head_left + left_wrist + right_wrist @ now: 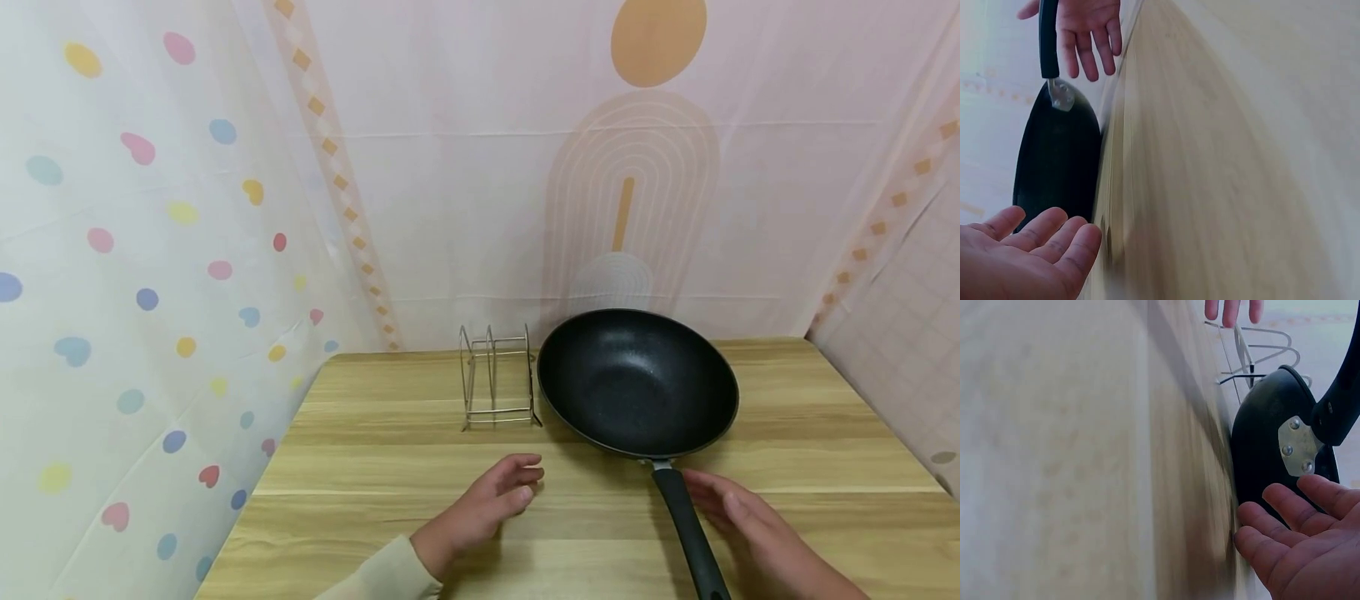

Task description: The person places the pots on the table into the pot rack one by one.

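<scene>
A black frying pan [637,383] with deep, sloping sides sits on the wooden table, its long black handle [688,525] pointing toward me. Just right of that handle is my right hand [757,525], fingers loosely extended and holding nothing; whether it touches the handle I cannot tell. My left hand [487,504] hovers left of the handle, its fingers relaxed with nothing in them. Beyond it, a wire rack [498,412] of thin metal loops stands close to the pan's left side. In the right wrist view, a riveted metal bracket [1297,447] joins handle and pan.
The wood-grain table [360,467] ends at a patterned cloth backdrop [450,208] behind the rack and pan. A dotted cloth [150,350] hangs along the left side, and a pale patterned cloth [907,333] along the right.
</scene>
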Action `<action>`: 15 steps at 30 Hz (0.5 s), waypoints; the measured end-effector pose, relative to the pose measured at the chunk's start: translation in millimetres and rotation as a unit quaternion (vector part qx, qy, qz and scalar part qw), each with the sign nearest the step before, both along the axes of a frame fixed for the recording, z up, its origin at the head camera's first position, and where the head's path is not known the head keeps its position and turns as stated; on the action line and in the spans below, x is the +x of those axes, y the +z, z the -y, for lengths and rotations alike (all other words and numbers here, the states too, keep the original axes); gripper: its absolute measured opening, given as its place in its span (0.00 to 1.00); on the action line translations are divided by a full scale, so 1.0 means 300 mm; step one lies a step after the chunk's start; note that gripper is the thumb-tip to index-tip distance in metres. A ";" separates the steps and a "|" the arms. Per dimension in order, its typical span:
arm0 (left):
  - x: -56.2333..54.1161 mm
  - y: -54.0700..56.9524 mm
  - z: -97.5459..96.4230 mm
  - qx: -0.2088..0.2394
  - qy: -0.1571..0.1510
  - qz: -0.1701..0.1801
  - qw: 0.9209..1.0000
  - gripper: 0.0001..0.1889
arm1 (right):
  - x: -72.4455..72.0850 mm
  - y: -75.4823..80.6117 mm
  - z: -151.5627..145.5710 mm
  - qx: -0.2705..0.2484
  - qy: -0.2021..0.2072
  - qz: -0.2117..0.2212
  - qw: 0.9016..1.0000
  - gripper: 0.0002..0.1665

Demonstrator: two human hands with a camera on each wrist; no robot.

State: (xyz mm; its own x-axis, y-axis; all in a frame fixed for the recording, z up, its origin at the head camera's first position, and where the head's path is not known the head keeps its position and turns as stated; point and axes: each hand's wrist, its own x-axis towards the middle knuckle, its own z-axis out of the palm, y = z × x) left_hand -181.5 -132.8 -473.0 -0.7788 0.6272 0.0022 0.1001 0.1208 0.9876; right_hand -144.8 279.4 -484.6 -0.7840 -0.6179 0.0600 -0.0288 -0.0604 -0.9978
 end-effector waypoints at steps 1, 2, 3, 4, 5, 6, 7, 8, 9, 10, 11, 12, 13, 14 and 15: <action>0.000 -0.001 -0.005 0.002 -0.002 0.009 1.000 0.41 | -0.001 -0.001 0.001 -0.015 0.009 0.003 1.000 0.36; 0.000 0.000 -0.011 0.005 -0.005 0.016 1.000 0.41 | -0.003 -0.002 0.003 -0.031 0.019 0.009 0.999 0.36; 0.001 0.000 -0.016 0.006 -0.008 0.020 1.000 0.42 | -0.003 -0.003 0.004 -0.042 0.027 0.011 0.999 0.37; 0.000 -0.001 -0.022 0.007 -0.012 0.025 1.000 0.42 | -0.004 -0.004 0.006 -0.051 0.031 0.021 0.998 0.37; 0.000 -0.002 -0.027 0.008 -0.016 0.026 1.000 0.43 | -0.005 -0.004 0.008 -0.055 0.032 0.031 0.998 0.37; 0.000 -0.003 -0.031 0.010 -0.019 0.029 0.999 0.43 | -0.007 -0.003 0.009 -0.058 0.033 0.040 0.997 0.37; -0.001 -0.004 -0.035 0.011 -0.021 0.031 0.999 0.42 | -0.008 -0.003 0.011 -0.059 0.032 0.046 0.997 0.37; -0.002 -0.005 -0.039 0.013 -0.023 0.031 0.999 0.42 | -0.009 -0.002 0.012 -0.060 0.031 0.055 0.996 0.37; -0.005 -0.008 -0.042 0.013 -0.024 0.032 0.999 0.42 | -0.010 -0.001 0.014 -0.060 0.028 0.063 0.996 0.38; -0.007 -0.010 -0.045 0.014 -0.025 0.035 0.999 0.41 | -0.011 0.000 0.015 -0.063 0.028 0.070 0.995 0.39; -0.010 -0.011 -0.047 0.016 -0.025 0.037 0.999 0.40 | -0.012 0.001 0.017 -0.069 0.030 0.076 0.994 0.39; -0.011 -0.013 -0.050 0.017 -0.025 0.040 0.999 0.39 | -0.013 0.000 0.017 -0.074 0.034 0.076 0.994 0.40; -0.013 -0.014 -0.052 0.018 -0.027 0.043 0.999 0.39 | -0.013 0.000 0.019 -0.080 0.038 0.079 0.993 0.40; -0.014 -0.015 -0.055 0.019 -0.028 0.044 0.998 0.38 | -0.013 0.000 0.020 -0.086 0.042 0.082 0.992 0.40; -0.015 -0.016 -0.059 0.021 -0.029 0.047 0.998 0.38 | -0.013 -0.001 0.021 -0.092 0.046 0.083 0.991 0.40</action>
State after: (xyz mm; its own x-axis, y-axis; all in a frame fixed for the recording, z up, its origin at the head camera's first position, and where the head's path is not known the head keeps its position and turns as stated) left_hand -186.1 -115.2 -477.7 -0.7394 0.6719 -0.0430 0.0117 0.0767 0.9970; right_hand -148.7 273.1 -485.0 -0.7331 -0.6781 0.0533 0.1483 -0.2358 -0.9604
